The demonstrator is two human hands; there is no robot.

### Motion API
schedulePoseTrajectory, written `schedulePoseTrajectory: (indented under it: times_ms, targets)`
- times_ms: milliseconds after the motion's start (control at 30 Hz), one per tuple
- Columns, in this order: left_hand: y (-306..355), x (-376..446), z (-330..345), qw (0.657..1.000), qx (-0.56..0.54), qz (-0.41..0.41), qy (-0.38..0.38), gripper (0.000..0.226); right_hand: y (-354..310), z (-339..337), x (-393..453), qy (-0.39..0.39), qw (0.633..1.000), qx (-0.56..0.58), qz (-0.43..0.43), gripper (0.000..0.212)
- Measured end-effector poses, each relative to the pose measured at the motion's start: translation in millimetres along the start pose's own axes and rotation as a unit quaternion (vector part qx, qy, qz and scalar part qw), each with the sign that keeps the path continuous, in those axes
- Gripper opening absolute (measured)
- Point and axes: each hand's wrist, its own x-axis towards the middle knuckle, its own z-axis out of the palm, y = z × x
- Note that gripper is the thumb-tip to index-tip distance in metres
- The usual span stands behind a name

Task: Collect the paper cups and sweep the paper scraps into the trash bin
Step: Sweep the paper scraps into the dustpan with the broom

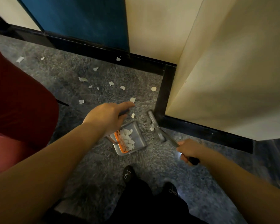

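dim speckled grey floor (95,167), cream walls (233,62), black skirting (200,128), red seat (14,94).

White paper scraps (128,139) heaped in a grey dustpan (136,141); others (82,79) lie scattered across the floor.

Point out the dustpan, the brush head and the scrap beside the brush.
dustpan (138,136): head view, on the bare grey tray right of the collected scraps.
brush head (153,120): head view, on its grey back by the skirting corner.
scrap (152,127): head view, middle of the white piece.

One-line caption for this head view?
Left hand holds dustpan of paper scraps; right hand grips broom at the corner.
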Motion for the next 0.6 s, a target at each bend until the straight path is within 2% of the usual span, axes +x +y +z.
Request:
schedulePoseTrajectory:
  times_ms: [233, 267, 400, 600]
  targets:
    - [-19, 19, -3, 1.000, -0.005, 0.010, 0.004, 0.045, -23, 37, -14, -0.059, 0.989, 0.136, 0.020, 0.010]
    - [-23, 19, -4, 1.000, -0.006, 0.010, 0.007, 0.045, -27, 39, -17, -0.065, 0.987, 0.144, 0.022, 0.015]
    - [-37, 16, -9, 1.000, -0.018, 0.007, 0.006, 0.047, -41, 47, -29, -0.066, 0.988, 0.140, 0.018, 0.033]
    - [-59, 0, -22, 0.999, -0.051, -0.010, 0.014, 0.047, -62, 49, -39, -0.048, 0.988, 0.145, 0.015, 0.038]
